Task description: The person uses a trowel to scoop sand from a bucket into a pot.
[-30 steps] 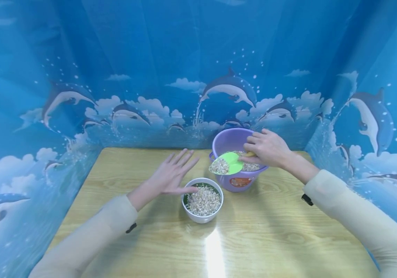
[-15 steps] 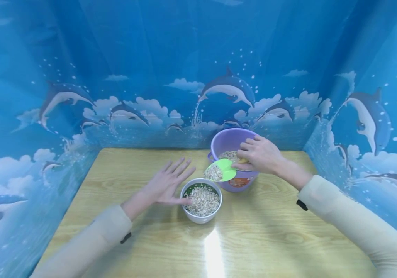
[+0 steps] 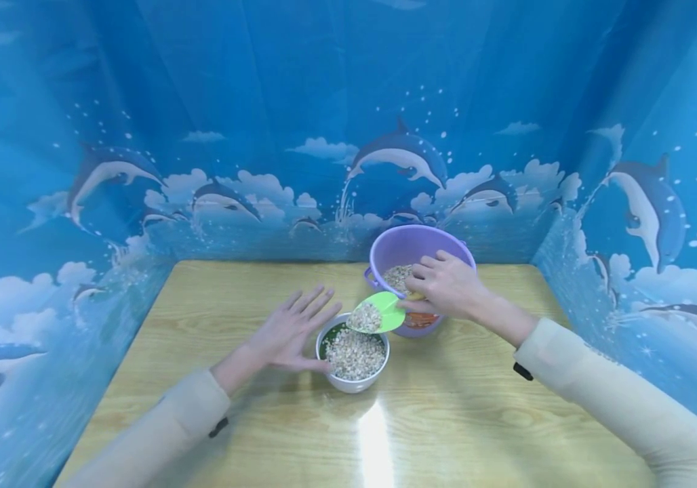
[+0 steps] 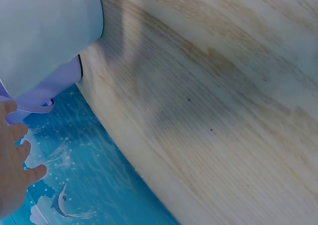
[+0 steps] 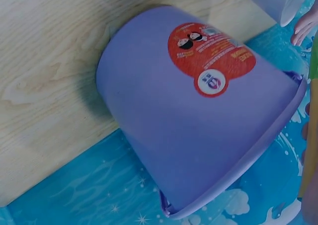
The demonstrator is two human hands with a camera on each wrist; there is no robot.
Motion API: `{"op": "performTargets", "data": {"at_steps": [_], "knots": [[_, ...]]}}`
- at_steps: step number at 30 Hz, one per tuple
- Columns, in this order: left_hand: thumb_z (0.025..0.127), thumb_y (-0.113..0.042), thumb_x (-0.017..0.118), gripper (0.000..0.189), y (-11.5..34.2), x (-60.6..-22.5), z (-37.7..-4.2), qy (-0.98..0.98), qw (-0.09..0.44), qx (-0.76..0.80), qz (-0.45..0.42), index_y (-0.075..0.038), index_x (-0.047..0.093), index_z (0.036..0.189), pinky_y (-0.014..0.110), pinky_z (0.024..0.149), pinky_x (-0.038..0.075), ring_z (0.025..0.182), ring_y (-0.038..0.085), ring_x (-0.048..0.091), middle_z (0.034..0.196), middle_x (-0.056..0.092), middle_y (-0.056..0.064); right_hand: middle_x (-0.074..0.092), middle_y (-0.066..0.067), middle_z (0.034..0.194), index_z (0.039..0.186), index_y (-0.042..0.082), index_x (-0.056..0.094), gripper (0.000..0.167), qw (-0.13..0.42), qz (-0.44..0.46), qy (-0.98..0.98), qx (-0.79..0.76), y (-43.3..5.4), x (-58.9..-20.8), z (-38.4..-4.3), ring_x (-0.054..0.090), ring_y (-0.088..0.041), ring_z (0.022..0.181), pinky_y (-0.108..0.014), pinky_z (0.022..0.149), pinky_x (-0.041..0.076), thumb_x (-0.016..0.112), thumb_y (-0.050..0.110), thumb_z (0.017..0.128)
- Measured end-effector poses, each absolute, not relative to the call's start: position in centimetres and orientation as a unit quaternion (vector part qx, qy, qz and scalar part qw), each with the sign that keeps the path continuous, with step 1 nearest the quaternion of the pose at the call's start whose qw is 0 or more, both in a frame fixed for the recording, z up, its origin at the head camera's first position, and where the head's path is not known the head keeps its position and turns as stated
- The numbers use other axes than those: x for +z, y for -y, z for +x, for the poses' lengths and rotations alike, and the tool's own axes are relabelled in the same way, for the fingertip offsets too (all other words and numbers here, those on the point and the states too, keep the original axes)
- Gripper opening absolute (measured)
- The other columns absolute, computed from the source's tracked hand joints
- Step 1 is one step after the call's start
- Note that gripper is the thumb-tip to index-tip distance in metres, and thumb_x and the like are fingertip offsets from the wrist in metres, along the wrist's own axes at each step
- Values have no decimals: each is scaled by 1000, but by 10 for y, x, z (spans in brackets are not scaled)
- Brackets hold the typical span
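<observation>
My right hand point(image 3: 452, 285) grips the yellow handle point(image 5: 310, 135) of a green scoop point(image 3: 392, 313) in front of the purple bucket point(image 3: 415, 249). Small pale gravel-like bits point(image 3: 365, 317) lie in the scoop's front half, which overlaps the back rim of a white bowl point(image 3: 351, 387) in the head view. More of these bits point(image 3: 354, 356) fill much of the bowl, whose inside is green. To the bowl's left, my left hand point(image 3: 287, 335) has its fingers spread, the thumb right at the rim. Some of the same bits point(image 3: 399, 276) show inside the bucket, partly hidden behind my right hand.
The bowl and bucket stand on a wood-grain table point(image 3: 476, 420). A blue curtain point(image 3: 300, 81) with dolphins hangs around its back and sides. A red label point(image 5: 208, 56) is on the bucket's side, and a small handle lug point(image 4: 42, 107) sticks out near its rim.
The right hand has carried the loaded scoop from over the bucket leftward and nearer, to the bowl's back rim. The left hand has shifted slightly nearer, its thumb drawing back from over the bowl.
</observation>
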State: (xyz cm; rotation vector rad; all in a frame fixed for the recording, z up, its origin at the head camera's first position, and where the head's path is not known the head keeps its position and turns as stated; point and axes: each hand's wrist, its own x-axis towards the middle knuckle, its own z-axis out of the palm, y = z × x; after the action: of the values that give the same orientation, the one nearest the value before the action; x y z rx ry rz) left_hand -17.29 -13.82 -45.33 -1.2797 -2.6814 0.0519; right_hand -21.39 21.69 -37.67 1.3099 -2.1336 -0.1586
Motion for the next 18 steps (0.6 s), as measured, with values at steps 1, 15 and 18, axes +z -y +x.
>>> {"op": "performTargets", "data": {"at_steps": [1, 15, 18], "knots": [[82, -100, 6, 125, 139, -455, -173, 899, 85, 18, -430, -11, 31, 166, 63, 130, 30, 162, 42, 27, 174, 24, 21, 72, 5, 75, 79, 20, 73, 42, 311, 494, 810, -62, -216, -377, -213, 61, -17, 67, -29, 61, 47, 79, 62, 83], [86, -93, 44, 115, 140, -463, -171, 905, 63, 12, -421, -14, 29, 167, 65, 128, 31, 162, 41, 25, 175, 20, 18, 78, 2, 87, 96, 23, 81, 43, 269, 479, 830, -96, -198, -378, -201, 71, -18, 83, -33, 70, 55, 78, 65, 86], [86, -94, 43, 114, 140, -462, -170, 907, 56, -1, -418, -15, 28, 168, 66, 127, 31, 163, 42, 24, 176, 19, 18, 79, 1, 91, 101, 22, 81, 46, 257, 470, 837, -112, -194, -377, -200, 73, -19, 86, -35, 74, 57, 75, 66, 88]]}}
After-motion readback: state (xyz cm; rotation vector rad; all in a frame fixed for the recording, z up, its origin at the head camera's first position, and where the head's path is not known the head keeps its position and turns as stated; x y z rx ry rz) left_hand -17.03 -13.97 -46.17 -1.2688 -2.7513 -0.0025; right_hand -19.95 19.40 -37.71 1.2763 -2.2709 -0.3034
